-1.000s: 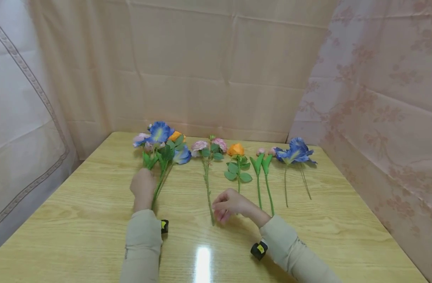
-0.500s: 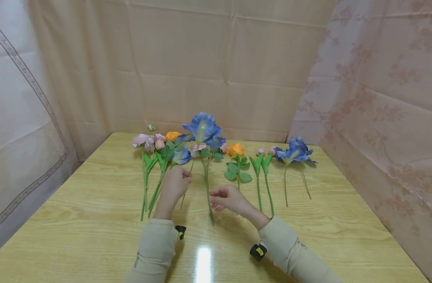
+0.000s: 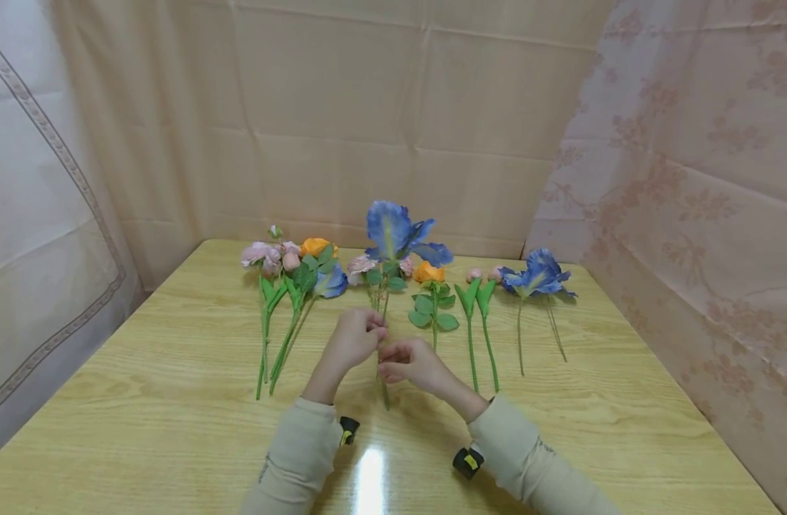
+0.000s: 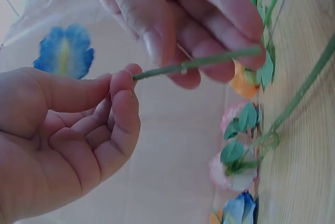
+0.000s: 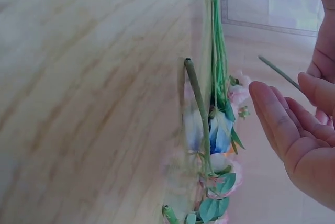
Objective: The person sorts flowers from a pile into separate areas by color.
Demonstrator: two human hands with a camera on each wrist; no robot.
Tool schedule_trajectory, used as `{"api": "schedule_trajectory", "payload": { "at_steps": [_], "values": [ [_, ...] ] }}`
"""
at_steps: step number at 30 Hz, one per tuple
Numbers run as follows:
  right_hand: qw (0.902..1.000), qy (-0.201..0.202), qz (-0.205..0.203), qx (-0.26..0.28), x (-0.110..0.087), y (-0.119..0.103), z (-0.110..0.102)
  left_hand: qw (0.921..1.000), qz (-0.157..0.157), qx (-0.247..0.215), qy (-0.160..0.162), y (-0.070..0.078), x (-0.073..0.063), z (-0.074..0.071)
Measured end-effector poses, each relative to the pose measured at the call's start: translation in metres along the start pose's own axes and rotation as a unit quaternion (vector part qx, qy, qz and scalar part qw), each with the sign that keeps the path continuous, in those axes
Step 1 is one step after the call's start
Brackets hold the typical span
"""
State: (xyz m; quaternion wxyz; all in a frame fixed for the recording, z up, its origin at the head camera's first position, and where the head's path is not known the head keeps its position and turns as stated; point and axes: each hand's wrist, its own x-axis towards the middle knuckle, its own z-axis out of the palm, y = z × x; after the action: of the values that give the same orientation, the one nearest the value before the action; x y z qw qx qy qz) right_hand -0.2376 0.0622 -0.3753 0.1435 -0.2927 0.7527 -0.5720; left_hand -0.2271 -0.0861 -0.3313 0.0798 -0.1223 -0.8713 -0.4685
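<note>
In the head view my left hand (image 3: 351,341) pinches the stem of a blue artificial iris (image 3: 390,232), its bloom upright above the table. The left wrist view shows the stem (image 4: 209,60) pinched between left thumb and fingertips. Close beside it is my right hand (image 3: 421,368), fingers loosely bent and gripping nothing; in the right wrist view its fingers (image 5: 277,114) lie near the stem's lower end. Behind the held iris, a pink flower (image 3: 361,268) with green leaves lies on the table, partly hidden by the hands and bloom.
On the wooden table (image 3: 142,429), a group of pink, orange and blue flowers lies left (image 3: 258,254). An orange rose (image 3: 429,272), two pink tulips (image 3: 474,275) and blue irises (image 3: 538,275) lie to the right. Curtains (image 3: 368,107) stand behind and at the sides.
My left hand has lifted the blue iris out of the left group and carried it right, to beside the right hand. The right hand has barely moved.
</note>
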Motion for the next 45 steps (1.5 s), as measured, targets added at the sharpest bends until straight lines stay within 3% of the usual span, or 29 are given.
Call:
{"api": "schedule_trajectory", "payload": {
  "at_steps": [5,16,22,27,33,37,45],
  "values": [
    [0.9998,0.010,-0.009,0.015,0.000,0.003,-0.001,0.9999,0.012,-0.004,-0.003,0.004,0.001,0.003],
    [0.9990,0.041,-0.020,0.004,-0.004,-0.005,-0.008,0.9996,0.005,-0.029,0.001,0.006,0.001,0.008],
    [0.9946,0.097,-0.015,-0.035,-0.006,-0.016,-0.031,0.9983,0.010,-0.056,0.011,0.005,-0.001,0.002],
    [0.9799,0.182,0.002,-0.080,-0.008,-0.001,-0.063,0.9977,0.004,-0.068,0.008,0.003,-0.001,-0.002],
    [0.9582,0.261,0.098,-0.063,-0.023,0.019,-0.113,0.9976,0.005,-0.069,0.001,0.002,-0.001,-0.004],
    [0.9497,0.275,0.140,-0.052,-0.036,0.028,-0.142,0.9974,0.003,-0.072,-0.001,0.001,-0.002,-0.004],
    [0.9252,0.316,0.169,-0.124,-0.050,0.039,-0.174,0.9971,0.006,-0.076,-0.007,-0.002,-0.003,-0.005]
  ]
}}
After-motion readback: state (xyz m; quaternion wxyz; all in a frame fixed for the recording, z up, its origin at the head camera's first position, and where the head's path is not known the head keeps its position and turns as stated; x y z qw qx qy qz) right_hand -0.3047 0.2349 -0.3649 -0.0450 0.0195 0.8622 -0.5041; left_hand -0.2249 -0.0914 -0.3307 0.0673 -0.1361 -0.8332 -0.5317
